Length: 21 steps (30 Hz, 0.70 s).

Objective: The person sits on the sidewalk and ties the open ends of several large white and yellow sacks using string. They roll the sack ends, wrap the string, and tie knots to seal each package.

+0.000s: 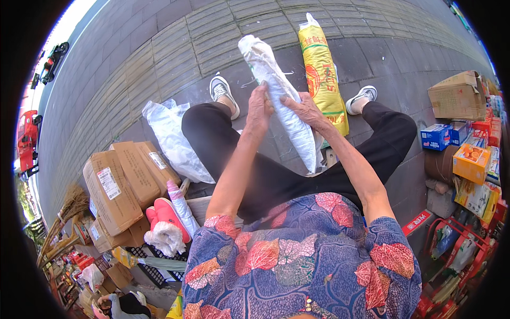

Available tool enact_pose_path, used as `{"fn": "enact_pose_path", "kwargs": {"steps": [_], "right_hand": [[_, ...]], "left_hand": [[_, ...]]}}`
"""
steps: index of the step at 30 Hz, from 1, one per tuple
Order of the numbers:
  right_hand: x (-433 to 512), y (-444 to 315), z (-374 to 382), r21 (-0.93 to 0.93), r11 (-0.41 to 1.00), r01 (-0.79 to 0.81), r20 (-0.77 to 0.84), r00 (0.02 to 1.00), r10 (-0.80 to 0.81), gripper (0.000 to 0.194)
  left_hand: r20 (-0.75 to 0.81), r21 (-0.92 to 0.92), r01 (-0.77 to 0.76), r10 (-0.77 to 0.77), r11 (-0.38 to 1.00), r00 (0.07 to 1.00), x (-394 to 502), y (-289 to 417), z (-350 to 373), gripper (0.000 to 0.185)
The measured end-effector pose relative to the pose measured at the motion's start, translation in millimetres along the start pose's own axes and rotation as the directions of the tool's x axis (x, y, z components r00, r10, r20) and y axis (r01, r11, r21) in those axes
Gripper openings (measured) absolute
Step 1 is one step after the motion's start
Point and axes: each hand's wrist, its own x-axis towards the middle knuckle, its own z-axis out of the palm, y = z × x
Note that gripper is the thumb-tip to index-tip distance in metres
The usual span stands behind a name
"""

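A long, narrow bundle of white woven plastic (285,93) is held aslant above my lap, its bunched end away from me and its tapered end near my thighs. My left hand (261,104) grips its left side, the thumb laid along it. On its right side my right hand (306,111) holds it, the thumb across the top. Beyond and to the right, a rolled yellow woven sack (320,75) with red and green print lies on the pavement. A crumpled translucent plastic bag (171,139) lies by my left leg.
Cardboard boxes (115,187), pink fur-lined slippers (167,227), a folded umbrella (181,207) and a straw broom (73,199) are at the left. At the right stand a carton (456,97), blue boxes (436,136), an orange box (471,162) and a red metal rack (458,247). Another person (125,306) is at the lower left.
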Motion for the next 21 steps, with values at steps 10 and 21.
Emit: {"fn": "enact_pose_path", "kwargs": {"steps": [10, 21], "right_hand": [[6, 12, 39, -0.868, 0.483, 0.118, -0.156, 0.858, -0.49, 0.032], [-21, 4, 53, -0.93, 0.344, 0.13, -0.057, 0.874, -0.483, 0.056]], "left_hand": [[0.068, 0.047, 0.041, -0.044, 0.998, 0.997, -2, -34, 9, 0.037], [0.078, -0.02, -0.081, 0.083, 0.996, 0.994, -9, -32, 9, 0.038]]}}
